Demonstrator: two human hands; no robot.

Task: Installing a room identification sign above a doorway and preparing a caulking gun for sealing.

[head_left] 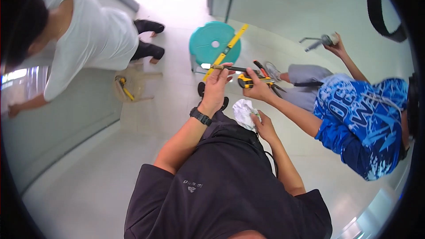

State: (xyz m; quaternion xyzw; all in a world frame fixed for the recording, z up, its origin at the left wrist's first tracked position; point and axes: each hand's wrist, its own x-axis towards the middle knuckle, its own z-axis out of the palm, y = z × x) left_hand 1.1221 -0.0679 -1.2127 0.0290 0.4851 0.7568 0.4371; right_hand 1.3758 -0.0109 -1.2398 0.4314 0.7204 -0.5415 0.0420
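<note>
left hand [217, 86] clamped on dark rod [234, 68] | right hand [264, 126] gripping white rag [245, 111]

left hand [217, 84]: grips dark rod [234, 68] | right hand [264, 126]: white cloth [244, 111] (crumpled)

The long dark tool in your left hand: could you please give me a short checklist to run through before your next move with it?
1. Left hand gripping the long dark tool: ok.
2. Right hand holding the white cloth: ok.
3. Cloth touching the tool: not ok, apart.
4. Space around the tool: not ok, co-worker's hand with a yellow tape measure close by.
5. Tool's tip condition: cannot tell.
</note>
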